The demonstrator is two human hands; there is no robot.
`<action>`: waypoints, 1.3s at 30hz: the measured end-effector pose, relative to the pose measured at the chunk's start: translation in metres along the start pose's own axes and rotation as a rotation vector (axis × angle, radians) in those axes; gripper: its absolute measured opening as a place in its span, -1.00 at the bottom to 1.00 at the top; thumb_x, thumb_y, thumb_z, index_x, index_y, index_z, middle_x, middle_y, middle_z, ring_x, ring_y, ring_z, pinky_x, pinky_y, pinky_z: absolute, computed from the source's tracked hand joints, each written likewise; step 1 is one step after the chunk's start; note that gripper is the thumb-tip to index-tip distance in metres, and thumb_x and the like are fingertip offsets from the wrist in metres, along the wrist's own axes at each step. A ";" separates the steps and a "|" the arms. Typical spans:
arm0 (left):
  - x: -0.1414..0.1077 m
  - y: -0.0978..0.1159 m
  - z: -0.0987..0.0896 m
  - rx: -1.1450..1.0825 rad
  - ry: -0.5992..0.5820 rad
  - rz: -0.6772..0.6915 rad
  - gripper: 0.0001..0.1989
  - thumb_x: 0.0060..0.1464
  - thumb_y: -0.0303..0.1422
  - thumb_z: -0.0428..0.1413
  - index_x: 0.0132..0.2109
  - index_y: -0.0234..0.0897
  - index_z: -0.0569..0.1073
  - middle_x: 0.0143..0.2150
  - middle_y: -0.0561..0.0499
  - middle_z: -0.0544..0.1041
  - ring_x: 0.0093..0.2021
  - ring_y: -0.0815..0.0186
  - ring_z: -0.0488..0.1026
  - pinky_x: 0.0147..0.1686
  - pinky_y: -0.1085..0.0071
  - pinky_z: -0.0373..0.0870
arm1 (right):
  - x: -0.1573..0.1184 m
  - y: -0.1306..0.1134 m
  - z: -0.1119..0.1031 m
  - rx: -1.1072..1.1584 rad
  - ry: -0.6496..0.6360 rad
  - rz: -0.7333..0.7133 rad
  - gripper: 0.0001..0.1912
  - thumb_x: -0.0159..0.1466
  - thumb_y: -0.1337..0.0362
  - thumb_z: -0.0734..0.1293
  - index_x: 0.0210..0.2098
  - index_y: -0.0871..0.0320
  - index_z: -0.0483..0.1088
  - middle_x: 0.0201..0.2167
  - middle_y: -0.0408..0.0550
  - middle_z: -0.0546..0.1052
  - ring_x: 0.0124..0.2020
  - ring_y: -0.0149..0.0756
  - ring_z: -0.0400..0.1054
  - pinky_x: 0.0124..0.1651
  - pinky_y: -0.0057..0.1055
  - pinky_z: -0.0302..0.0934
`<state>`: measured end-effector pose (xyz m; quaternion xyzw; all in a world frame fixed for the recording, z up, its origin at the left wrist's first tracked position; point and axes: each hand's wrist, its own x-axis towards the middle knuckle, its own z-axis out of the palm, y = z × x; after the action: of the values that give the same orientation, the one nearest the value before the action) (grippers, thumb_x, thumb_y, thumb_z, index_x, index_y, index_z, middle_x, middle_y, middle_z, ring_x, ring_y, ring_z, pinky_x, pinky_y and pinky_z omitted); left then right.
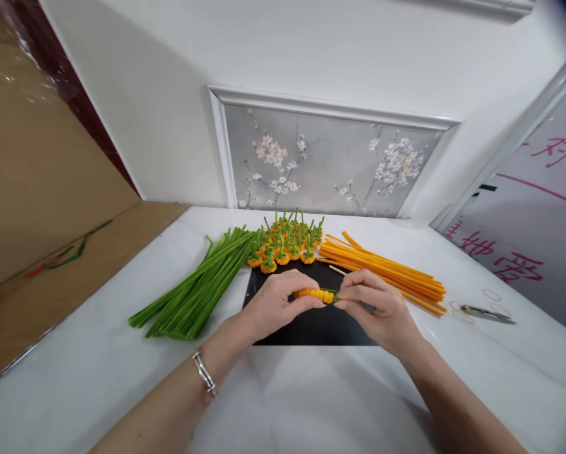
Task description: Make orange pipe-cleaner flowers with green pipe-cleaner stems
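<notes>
Over the black mat [306,331], my left hand [283,296] pinches a coiled orange pipe cleaner [317,294] between thumb and fingers. At the coil's right end, the fingertips of my right hand [375,306] are closed on a short green pipe cleaner [336,297]. A thin pale stick [337,270] shows just above the right fingers; whether that hand touches it I cannot tell. Behind my hands stand several small orange pumpkin shapes with green stems [287,243], grouped at the mat's far edge.
A bundle of green pipe cleaners [202,287] lies on the white table [283,397] at left. An orange bundle [387,268] lies at right. Scissors [488,313] rest farther right beside several thin rings. Cardboard [50,157] stands along the left edge, a wall panel [330,157] at the back.
</notes>
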<state>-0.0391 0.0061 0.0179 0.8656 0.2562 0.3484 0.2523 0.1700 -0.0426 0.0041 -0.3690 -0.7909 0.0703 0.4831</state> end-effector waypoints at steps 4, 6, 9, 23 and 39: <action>-0.001 0.001 0.002 0.006 -0.009 -0.018 -0.91 0.08 -0.36 0.15 -0.31 -0.29 0.52 -0.36 0.05 0.53 -0.36 0.40 0.38 -0.32 0.51 0.25 | -0.003 0.001 0.001 -0.116 0.024 -0.074 -0.89 0.23 0.44 0.31 -0.35 0.18 0.48 -0.35 -0.01 0.41 -0.35 -0.35 0.37 -0.32 -0.43 0.29; -0.001 0.002 0.003 0.010 -0.029 -0.011 -0.90 0.09 -0.35 0.14 -0.32 -0.28 0.52 -0.36 0.05 0.54 -0.36 0.40 0.39 -0.31 0.52 0.25 | -0.004 0.000 0.002 -0.152 0.017 -0.093 -0.88 0.24 0.44 0.30 -0.34 0.20 0.48 -0.35 0.01 0.43 -0.36 -0.35 0.38 -0.32 -0.44 0.30; 0.000 0.004 0.004 0.003 -0.064 -0.014 -0.88 0.10 -0.35 0.13 -0.33 -0.28 0.52 -0.39 0.05 0.53 -0.39 0.40 0.38 -0.33 0.52 0.24 | -0.004 -0.002 0.004 -0.138 -0.015 -0.077 -0.88 0.25 0.44 0.28 -0.31 0.20 0.47 -0.36 0.01 0.45 -0.39 -0.36 0.38 -0.32 -0.45 0.30; 0.002 0.011 0.012 -0.677 0.148 -0.298 -0.83 0.02 -0.33 0.18 -0.23 -0.26 0.40 -0.41 0.13 0.40 -0.52 0.51 0.34 -0.44 0.54 0.35 | 0.000 -0.002 -0.005 0.454 -0.002 0.503 -0.85 0.21 0.20 0.34 -0.34 0.15 0.34 -0.50 -0.16 0.42 -0.48 -0.43 0.31 -0.41 -0.49 0.23; 0.000 0.003 0.006 -0.322 0.006 -0.331 -0.84 -0.04 -0.35 0.20 -0.27 -0.31 0.58 -0.41 0.01 0.54 -0.44 0.41 0.37 -0.42 0.49 0.29 | -0.002 -0.004 -0.002 0.051 -0.146 0.324 -0.88 0.21 0.41 0.26 -0.26 0.09 0.29 -0.47 -0.18 0.40 -0.46 -0.40 0.31 -0.41 -0.48 0.21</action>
<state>-0.0339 0.0021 0.0157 0.7593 0.3364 0.3411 0.4404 0.1701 -0.0474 0.0052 -0.4733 -0.7519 0.1939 0.4161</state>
